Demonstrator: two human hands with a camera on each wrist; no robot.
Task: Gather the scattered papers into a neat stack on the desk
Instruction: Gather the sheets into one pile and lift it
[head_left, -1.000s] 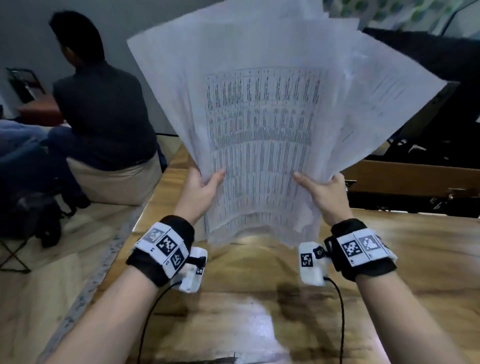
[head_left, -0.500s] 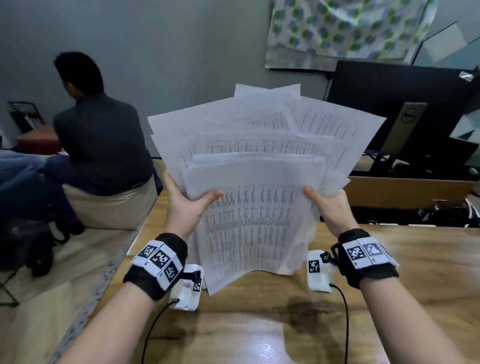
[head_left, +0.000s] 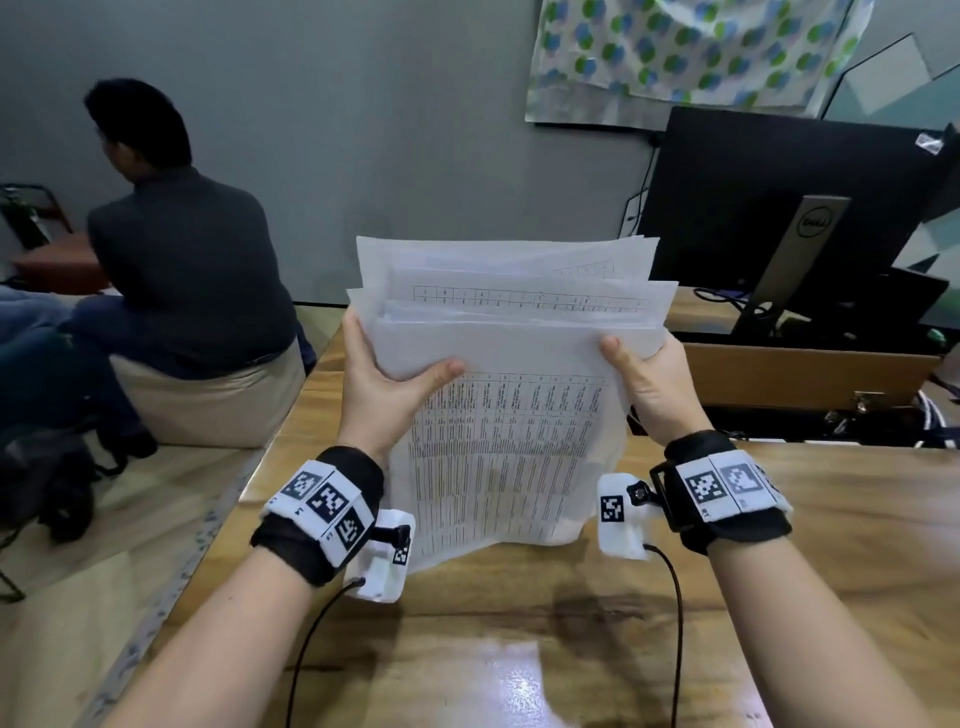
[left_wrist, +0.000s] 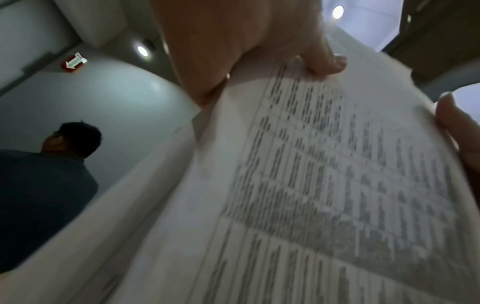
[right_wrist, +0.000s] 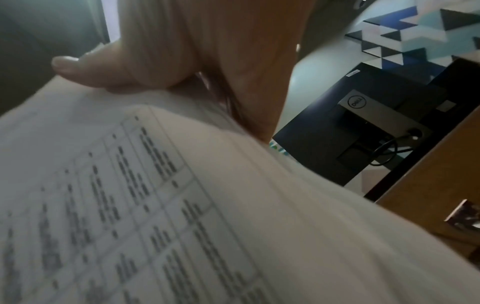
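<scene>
A bundle of white papers (head_left: 506, 415) printed with tables stands nearly upright, its lower edge down on the wooden desk (head_left: 779, 571). The sheets' top edges are staggered, not flush. My left hand (head_left: 382, 382) grips the bundle's left side, thumb across the front sheet. On the other side my right hand (head_left: 647, 382) grips the right edge the same way. In the left wrist view the left hand (left_wrist: 259, 51) pinches the papers (left_wrist: 324, 185) with its thumb on the print. The right wrist view shows the right hand (right_wrist: 161, 61) with its thumb on the papers (right_wrist: 207, 216).
A black Dell monitor (head_left: 779, 208) on its stand sits at the desk's back right, behind a wooden box edge (head_left: 805, 374) with cables. A person in a dark shirt (head_left: 187, 270) sits on a beige seat to the left, off the desk.
The fanned sheets held high have come down and been drawn together into a tighter bundle. Both hands moved lower with it, and its bottom edge now reaches the desk.
</scene>
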